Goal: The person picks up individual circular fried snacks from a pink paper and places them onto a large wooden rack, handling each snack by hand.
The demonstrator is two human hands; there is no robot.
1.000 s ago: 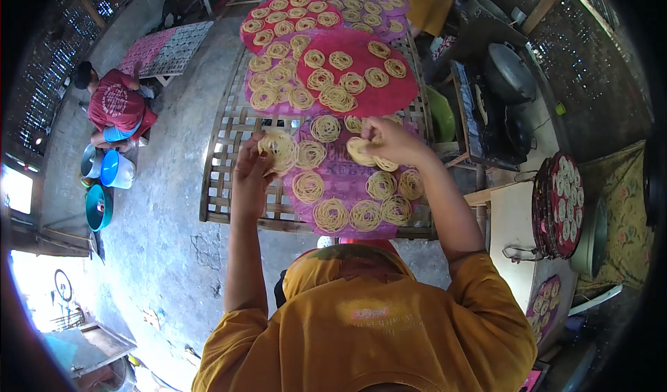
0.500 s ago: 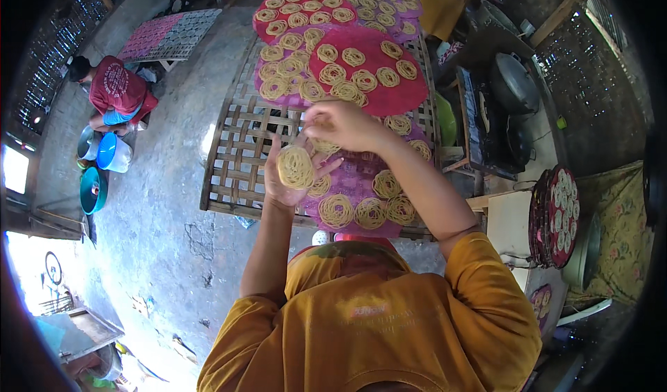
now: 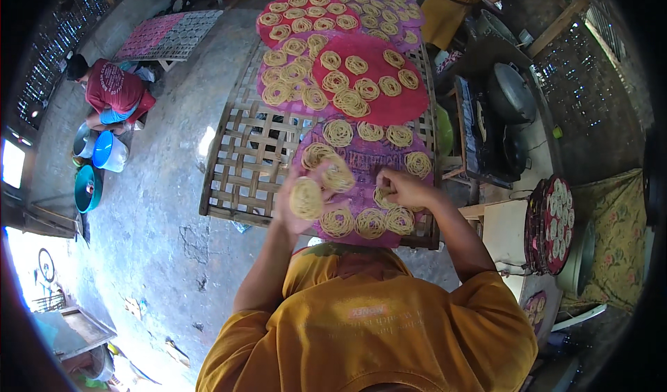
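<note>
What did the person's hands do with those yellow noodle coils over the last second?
The left hand lifted a noodle coil off the purple mat and now holds it up. The right hand drew back toward the person and rests on a coil near the mat's front edge. The bamboo rack and the other coils stayed put.

At the bottom centre of my frame I see a mustard-yellow short-sleeved shirt (image 3: 375, 329) with a faint pale print mid-back. Bare forearms rise from the sleeves; left hand (image 3: 300, 199) and right hand (image 3: 406, 189) are ungloved.
</note>
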